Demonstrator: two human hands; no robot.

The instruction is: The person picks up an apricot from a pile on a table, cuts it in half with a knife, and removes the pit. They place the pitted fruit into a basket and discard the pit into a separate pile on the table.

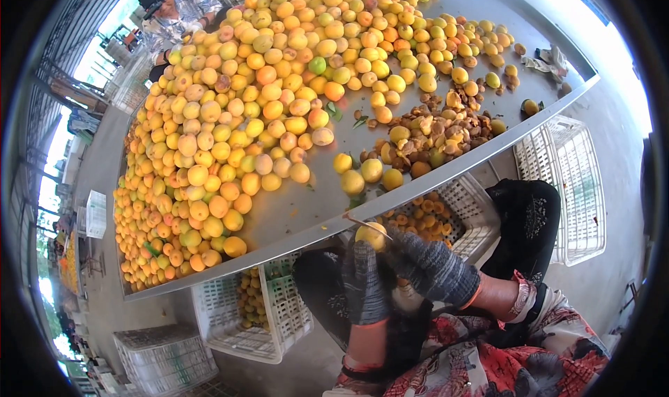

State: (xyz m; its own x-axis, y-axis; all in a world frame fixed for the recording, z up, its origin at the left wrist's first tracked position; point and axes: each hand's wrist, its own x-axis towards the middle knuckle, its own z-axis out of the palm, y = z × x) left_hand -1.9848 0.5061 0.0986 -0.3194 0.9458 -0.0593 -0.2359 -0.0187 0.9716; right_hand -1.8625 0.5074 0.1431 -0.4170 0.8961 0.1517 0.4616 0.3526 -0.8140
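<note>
Both of my hands wear dark grey knit gloves with orange cuffs, in front of the metal table's raised edge. My left hand is closed around the lower part of a yellow apricot. Beside it, my right hand is closed on a thin, stick-like tool that lies across the top of the fruit; its exact kind is too small to tell. Below my right hand, a white plastic crate holds apricot halves.
Apricots cover much of the metal table. Brown, split fruit lies heaped near its edge. White crates stand on the right, and another crate is under the left side. Across the table sits another person.
</note>
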